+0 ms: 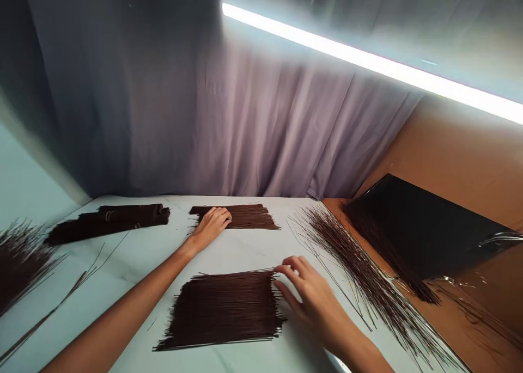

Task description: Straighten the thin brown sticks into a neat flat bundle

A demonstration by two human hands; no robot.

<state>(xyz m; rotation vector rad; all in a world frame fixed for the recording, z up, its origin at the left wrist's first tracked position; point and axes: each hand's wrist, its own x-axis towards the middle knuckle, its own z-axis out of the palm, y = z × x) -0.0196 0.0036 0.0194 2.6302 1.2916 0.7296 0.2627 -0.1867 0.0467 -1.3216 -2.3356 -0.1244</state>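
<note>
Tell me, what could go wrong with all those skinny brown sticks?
The right grip is right at the end of the near stick layer, so a bump might push its sticks crooked. The left grip is over part of the far stick layer; a sideways slip could scatter it. And the loose bundle lies along the side edge of the table, so a knock might send some sticks off.

On our table (241,250), the near stack (224,307) of sticks lies in front. Behind it is the far stack (255,218), under our left hand (211,227). Our right hand (308,288) is at the near stack's right end. Loose sticks (363,269) lie to the right, and behind everything hangs the curtain (265,128).
</note>
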